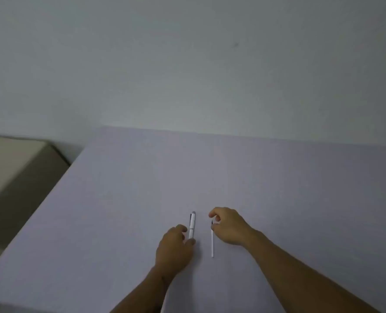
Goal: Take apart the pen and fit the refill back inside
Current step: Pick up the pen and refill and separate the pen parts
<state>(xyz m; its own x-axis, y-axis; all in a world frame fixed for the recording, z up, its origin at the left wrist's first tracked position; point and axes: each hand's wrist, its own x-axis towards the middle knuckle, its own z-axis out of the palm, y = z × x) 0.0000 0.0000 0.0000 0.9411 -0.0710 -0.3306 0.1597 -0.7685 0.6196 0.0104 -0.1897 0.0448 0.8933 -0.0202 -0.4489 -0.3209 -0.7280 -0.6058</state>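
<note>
A white pen (192,223) with a dark clip lies on the pale grey table (300,188), pointing away from me. My left hand (175,247) rests at its near end, thumb over the end and forefinger beside the barrel. To the right, parallel to the pen, lies the thin white refill (212,243) with its dark tip pointing away from me. My right hand (229,225) is at that tip, thumb touching the refill and forefinger curled just above it. Both pieces lie flat on the table.
The table's left edge (40,213) runs diagonally, with a beige and brown piece of furniture (11,172) beyond it. A plain pale wall (187,64) stands behind the table's far edge.
</note>
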